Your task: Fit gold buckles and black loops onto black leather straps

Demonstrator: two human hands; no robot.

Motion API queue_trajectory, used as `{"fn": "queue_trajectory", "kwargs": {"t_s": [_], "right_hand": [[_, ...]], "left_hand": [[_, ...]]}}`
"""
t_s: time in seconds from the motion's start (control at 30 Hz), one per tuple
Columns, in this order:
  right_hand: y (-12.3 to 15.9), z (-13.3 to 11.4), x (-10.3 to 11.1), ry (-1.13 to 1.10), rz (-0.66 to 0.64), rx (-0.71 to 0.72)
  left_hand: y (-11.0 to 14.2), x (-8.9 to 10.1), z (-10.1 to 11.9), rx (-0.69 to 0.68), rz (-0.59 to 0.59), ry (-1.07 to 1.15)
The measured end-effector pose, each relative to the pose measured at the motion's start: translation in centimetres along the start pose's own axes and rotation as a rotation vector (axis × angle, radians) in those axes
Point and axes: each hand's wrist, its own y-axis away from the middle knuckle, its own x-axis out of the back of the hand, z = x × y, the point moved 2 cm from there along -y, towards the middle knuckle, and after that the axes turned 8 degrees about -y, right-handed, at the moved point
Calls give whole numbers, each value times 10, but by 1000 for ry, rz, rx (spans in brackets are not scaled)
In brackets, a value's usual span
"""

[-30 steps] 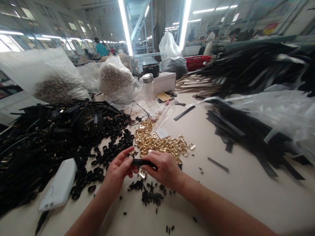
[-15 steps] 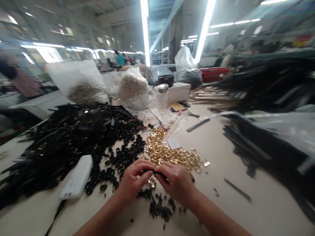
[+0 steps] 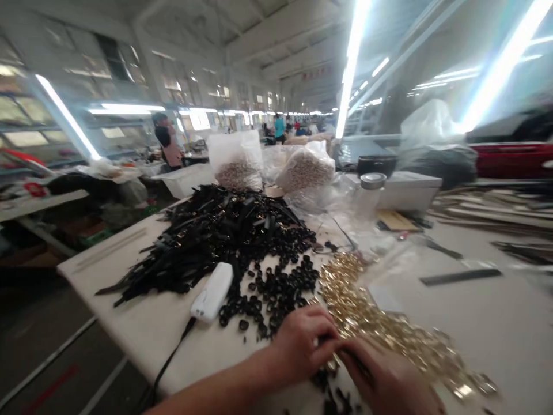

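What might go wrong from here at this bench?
1. The right hand is close to the loose gold buckles; a careless sweep might scatter them.
2. Black loops lie near those buckles and the left hand; a knock could mix the piles.
3. The white device's black cable runs toward the table edge; a snag might drag it.

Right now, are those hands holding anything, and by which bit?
The left hand and right hand seem to pinch a thin dark strip together, but blur and the hands themselves hide which part.
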Motion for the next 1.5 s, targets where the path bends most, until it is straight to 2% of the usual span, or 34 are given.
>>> {"fn": "queue_trajectory", "kwargs": {"t_s": [0.1,0.17,0.27,0.37,0.6,0.73,0.87,1.0,1.17,1.3,1.37,1.43,1.5], "right_hand": [[-4,-16,10,11,-8,-118],[-8,-18,16,2,4,-160],[-11,-16,24,15,-8,-199],[-11,-16,29,-2,-18,-197],[-10,-14,28,-28,21,-158],[-10,-13,29,-147,83,-131],[-10,-12,28,-292,107,-164],[-11,-13,27,-426,137,-142],[-14,-11,26,-549,34,-137],[-13,-9,27,-568,-46,-138],[-12,-7,30,-531,25,-180],[-12,-3,38,-405,271,-237],[-13,-3,45,-168,518,-239]], "left_hand": [[0,13,6,52,-24,31],[1,20,0,102,0,51],[0,24,-8,145,-44,19],[-1,25,-7,136,-82,-36],[2,21,-9,218,-77,-78],[4,20,-12,172,-126,-50],[5,20,-10,114,-172,-57],[7,23,-8,121,-207,-58],[6,24,-5,124,-297,-73],[3,24,0,123,-306,-113],[1,22,1,166,-301,-99],[1,20,0,258,-292,-48],[0,17,-4,388,-276,65]]}}
